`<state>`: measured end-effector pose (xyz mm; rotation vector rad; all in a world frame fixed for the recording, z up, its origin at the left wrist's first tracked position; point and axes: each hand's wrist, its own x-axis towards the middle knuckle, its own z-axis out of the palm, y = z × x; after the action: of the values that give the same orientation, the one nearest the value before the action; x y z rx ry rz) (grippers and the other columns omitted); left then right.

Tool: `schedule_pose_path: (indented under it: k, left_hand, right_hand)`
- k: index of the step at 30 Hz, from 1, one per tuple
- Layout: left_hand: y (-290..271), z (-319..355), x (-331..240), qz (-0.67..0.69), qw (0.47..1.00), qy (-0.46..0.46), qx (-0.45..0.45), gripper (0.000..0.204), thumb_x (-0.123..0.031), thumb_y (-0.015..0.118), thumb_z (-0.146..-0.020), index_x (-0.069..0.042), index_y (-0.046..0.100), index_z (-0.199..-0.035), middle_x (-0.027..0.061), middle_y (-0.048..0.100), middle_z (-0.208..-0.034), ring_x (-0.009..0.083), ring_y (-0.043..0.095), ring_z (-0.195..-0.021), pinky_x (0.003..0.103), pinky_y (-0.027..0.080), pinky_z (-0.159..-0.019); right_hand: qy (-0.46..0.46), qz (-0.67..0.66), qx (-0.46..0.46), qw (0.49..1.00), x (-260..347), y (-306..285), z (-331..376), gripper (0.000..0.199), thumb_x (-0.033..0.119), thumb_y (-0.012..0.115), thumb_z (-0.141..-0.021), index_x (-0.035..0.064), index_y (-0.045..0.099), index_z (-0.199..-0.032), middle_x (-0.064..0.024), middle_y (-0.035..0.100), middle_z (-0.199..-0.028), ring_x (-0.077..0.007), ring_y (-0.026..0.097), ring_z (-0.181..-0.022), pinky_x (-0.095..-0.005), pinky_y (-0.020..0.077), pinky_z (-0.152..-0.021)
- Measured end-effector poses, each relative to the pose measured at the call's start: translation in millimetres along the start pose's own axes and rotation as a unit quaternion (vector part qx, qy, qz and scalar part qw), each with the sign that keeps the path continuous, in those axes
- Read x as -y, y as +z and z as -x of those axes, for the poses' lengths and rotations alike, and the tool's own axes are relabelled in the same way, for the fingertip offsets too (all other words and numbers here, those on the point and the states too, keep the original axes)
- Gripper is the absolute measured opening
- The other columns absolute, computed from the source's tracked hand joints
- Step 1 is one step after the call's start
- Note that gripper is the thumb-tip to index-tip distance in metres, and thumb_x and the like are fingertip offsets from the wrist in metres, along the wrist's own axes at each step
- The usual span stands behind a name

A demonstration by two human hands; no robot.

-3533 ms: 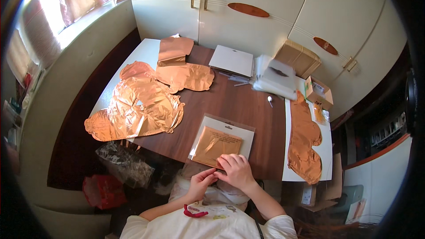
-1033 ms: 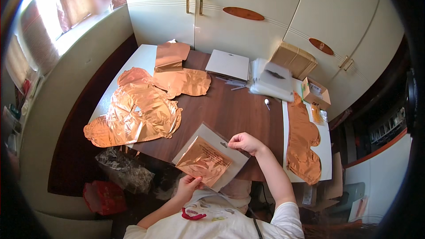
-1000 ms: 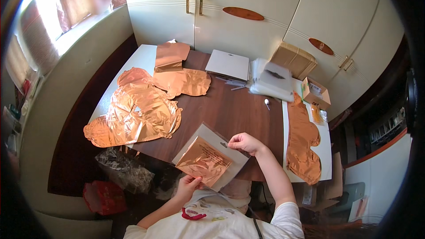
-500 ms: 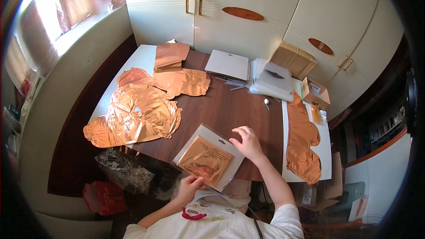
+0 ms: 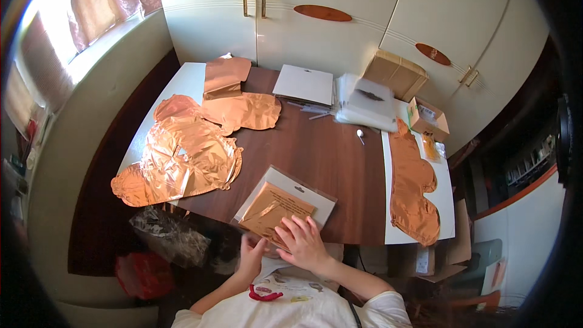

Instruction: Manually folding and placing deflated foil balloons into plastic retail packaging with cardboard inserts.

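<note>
At the table's near edge lies a clear plastic bag (image 5: 329, 197) with a white card and a folded copper foil balloon (image 5: 276, 208) inside. Its lower corner is pinched by my left hand (image 5: 250, 257); the bag partly hides the fingertips' grip. Flat across the right part of the folded foil rests my right hand (image 5: 303, 245), fingers stretched out and slightly spread. Unfolded copper foil balloons (image 5: 197, 155) cover the left of the table. Another flat copper balloon (image 5: 412, 185) lies along the right side.
Behind are stacked white cards (image 5: 303, 85), a pile of clear bags (image 5: 367, 106) and a brown carton (image 5: 396, 75). A small open box (image 5: 427, 119) stands at the right. A small white-headed item (image 5: 360, 134) lies on the brown tabletop (image 5: 322, 152). A red bag (image 5: 143, 274) sits below.
My right hand has come down and left from beside the bag's upper right corner onto the folded foil. My left hand stays at the lower corner. The view has shifted slightly.
</note>
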<state>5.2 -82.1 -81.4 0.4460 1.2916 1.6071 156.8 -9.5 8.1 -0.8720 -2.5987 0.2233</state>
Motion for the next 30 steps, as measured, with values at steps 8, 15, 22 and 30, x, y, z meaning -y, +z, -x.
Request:
schedule_pose_path:
  k: [8, 15, 22, 30]
  left_hand:
    - [5, -3, -9, 0.025, 0.994, -0.047, 0.095, 0.009, -0.009, 0.060, -0.087, -0.001, 0.057, -0.089, 0.0047, 0.062, -0.081, 0.0104, 0.058, -0.065, 0.023, 0.049, -0.059]
    - [6, -5, -12, 0.003, 0.993, -0.046, 0.108, 0.008, -0.008, 0.061, -0.086, -0.002, 0.057, -0.090, 0.0053, 0.063, -0.080, 0.0106, 0.059, -0.062, 0.023, 0.050, -0.058]
    - [17, 2, -9, 0.026, 0.994, -0.067, 0.084, 0.009, -0.009, 0.061, -0.087, -0.002, 0.057, -0.091, 0.0053, 0.063, -0.080, 0.0112, 0.060, -0.063, 0.023, 0.050, -0.058]
    - [17, 9, -18, 0.031, 0.987, -0.130, 0.093, 0.011, -0.010, 0.056, -0.089, 0.000, 0.056, -0.087, 0.0113, 0.064, -0.081, 0.0178, 0.062, -0.070, 0.028, 0.051, -0.064]
  right_hand:
    - [0.013, 0.032, -0.032, 0.999, 0, 10, 1, 0.051, 0.027, 0.066, -0.071, 0.0112, 0.052, -0.118, -0.0098, 0.045, -0.126, -0.0272, 0.039, -0.120, -0.0535, 0.0293, -0.099]
    - [0.033, 0.053, -0.044, 0.997, 0, 12, -1, 0.051, 0.024, 0.065, -0.070, 0.0114, 0.053, -0.118, -0.0090, 0.044, -0.129, -0.0269, 0.039, -0.120, -0.0533, 0.0290, -0.099]
    - [0.038, 0.049, -0.053, 0.997, -7, 8, 2, 0.048, 0.023, 0.064, -0.070, 0.0109, 0.055, -0.116, -0.0088, 0.048, -0.124, -0.0266, 0.042, -0.117, -0.0506, 0.0318, -0.098]
    - [0.039, -0.015, -0.041, 0.998, -26, -8, 11, 0.042, 0.025, 0.070, -0.072, 0.0111, 0.058, -0.111, -0.0060, 0.053, -0.117, -0.0235, 0.047, -0.114, -0.0425, 0.0364, -0.099]
